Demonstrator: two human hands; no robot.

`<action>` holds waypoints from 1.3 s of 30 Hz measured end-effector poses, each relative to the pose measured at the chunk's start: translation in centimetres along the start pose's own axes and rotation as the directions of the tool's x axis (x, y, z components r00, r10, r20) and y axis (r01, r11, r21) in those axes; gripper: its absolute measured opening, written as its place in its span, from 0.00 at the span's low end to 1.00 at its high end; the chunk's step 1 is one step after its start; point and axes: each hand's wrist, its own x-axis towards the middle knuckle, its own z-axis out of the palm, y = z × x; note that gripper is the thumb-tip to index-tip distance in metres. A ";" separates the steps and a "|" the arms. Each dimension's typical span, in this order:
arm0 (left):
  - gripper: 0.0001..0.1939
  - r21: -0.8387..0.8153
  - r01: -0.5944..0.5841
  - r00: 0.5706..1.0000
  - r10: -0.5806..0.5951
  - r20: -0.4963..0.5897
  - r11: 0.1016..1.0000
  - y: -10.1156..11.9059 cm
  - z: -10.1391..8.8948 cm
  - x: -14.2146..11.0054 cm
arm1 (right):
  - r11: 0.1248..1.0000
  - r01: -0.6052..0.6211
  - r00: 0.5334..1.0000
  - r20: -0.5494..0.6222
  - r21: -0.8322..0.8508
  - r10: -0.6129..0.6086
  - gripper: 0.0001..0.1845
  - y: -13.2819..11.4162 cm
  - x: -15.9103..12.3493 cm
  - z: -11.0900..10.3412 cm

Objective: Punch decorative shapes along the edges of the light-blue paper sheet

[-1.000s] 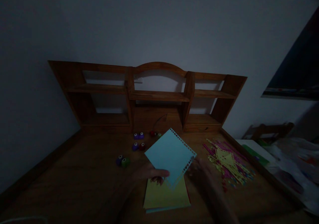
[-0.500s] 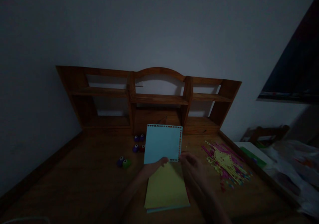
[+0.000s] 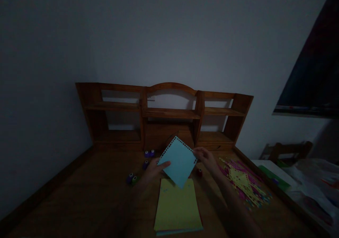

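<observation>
Head view: light-blue punched paper [image 3: 178, 162] is tilted cornerwise at lower centre, above the yellow sheets [image 3: 178, 206]. Left hand [image 3: 156, 168] clamps its left side, thumb across its face; right hand [image 3: 206, 157] pinches its right corner. Writing: none legible.

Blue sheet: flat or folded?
Spread out: the blue sheet shows one broad face between both hands, with no fold visible.

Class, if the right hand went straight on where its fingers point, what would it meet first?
The right hand would probably meet the blue sheet first, right at its fingertips; depth is unclear.
</observation>
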 end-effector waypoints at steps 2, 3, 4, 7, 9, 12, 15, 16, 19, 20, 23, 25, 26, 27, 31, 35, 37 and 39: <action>0.21 0.030 -0.043 0.999 0.043 -0.007 0.999 -0.8 -0.6 0.7 | 0.993 -0.058 0.998 -0.002 0.100 0.058 0.25 1.0 0.1 0.7; 0.21 0.042 -0.069 0.996 0.071 -0.045 0.997 -1.3 -0.9 1.1 | 0.985 -0.086 0.996 0.002 0.149 0.087 0.26 1.6 0.0 1.1; 0.21 0.054 -0.078 0.991 0.084 -0.101 0.995 -1.7 -1.1 1.4 | 0.975 -0.109 0.994 0.005 0.191 0.110 0.27 2.3 -0.2 1.6; 0.20 0.043 -0.089 0.979 0.095 -0.183 0.995 -2.9 -1.6 2.0 | 0.950 -0.135 0.991 0.034 0.282 0.130 0.26 4.3 -0.7 2.5; 0.20 0.033 -0.081 0.981 0.085 -0.175 0.996 -3.4 -1.6 2.1 | 0.947 -0.132 0.991 0.021 0.294 0.132 0.23 5.1 -0.9 2.7; 0.21 0.044 -0.068 0.990 0.073 -0.117 0.997 -3.5 -1.4 1.9 | 0.961 -0.111 0.993 -0.015 0.253 0.119 0.20 5.3 -1.0 2.4; 0.23 0.032 -0.045 0.998 0.047 -0.045 0.998 -3.1 -1.3 1.6 | 0.981 -0.061 0.994 -0.082 0.185 0.077 0.19 5.3 -1.0 1.6; 0.24 0.021 -0.032 0.999 0.033 -0.032 0.999 -3.0 -1.3 1.5 | 0.985 -0.048 0.992 -0.107 0.168 0.067 0.19 5.3 -0.9 1.3; 0.23 0.008 -0.004 1.000 0.004 -0.030 1.000 -3.0 -1.6 1.6 | 0.987 -0.013 0.980 -0.194 0.159 0.044 0.20 5.6 -0.7 0.7; 0.23 0.011 -0.007 0.999 0.007 -0.033 1.000 -3.0 -1.8 1.7 | 0.986 -0.002 0.977 -0.211 0.167 0.038 0.20 5.7 -0.7 0.7; 0.23 0.023 -0.026 0.998 0.027 -0.049 0.999 -3.2 -1.9 1.7 | 0.981 -0.011 0.984 -0.171 0.194 0.045 0.23 5.7 -0.9 1.1; 0.24 0.024 -0.032 0.996 0.034 -0.080 0.999 -3.2 -1.9 1.6 | 0.978 -0.044 0.993 -0.097 0.202 0.064 0.25 5.7 -1.2 1.9; 0.25 0.021 -0.027 0.995 0.028 -0.098 0.999 -3.2 -1.8 1.6 | 0.978 -0.057 0.996 -0.061 0.201 0.071 0.26 5.7 -1.5 2.4; 0.26 0.016 -0.023 0.993 0.024 -0.115 1.000 -3.2 -1.8 1.5 | 0.978 -0.071 0.997 -0.026 0.197 0.078 0.27 5.7 -1.7 2.8; 0.27 -0.040 -0.024 0.986 0.017 -0.165 0.999 -3.0 -2.0 1.7 | 0.978 -0.092 0.995 0.048 0.185 0.084 0.26 6.4 -2.1 3.7; 0.29 -0.191 0.085 0.983 -0.114 -0.142 0.978 -3.2 -3.3 2.4 | 0.975 -0.073 0.996 0.062 0.209 0.061 0.24 7.4 -1.6 3.2; 0.28 -0.248 0.089 0.984 -0.123 -0.126 0.965 -3.4 -3.9 2.7 | 0.970 -0.065 0.997 0.060 0.233 0.052 0.23 7.6 -1.4 2.8; 0.27 -0.279 0.064 0.987 -0.102 -0.125 0.958 -3.6 -4.3 2.8 | 0.971 -0.062 0.997 0.066 0.232 0.048 0.21 7.7 -1.4 2.6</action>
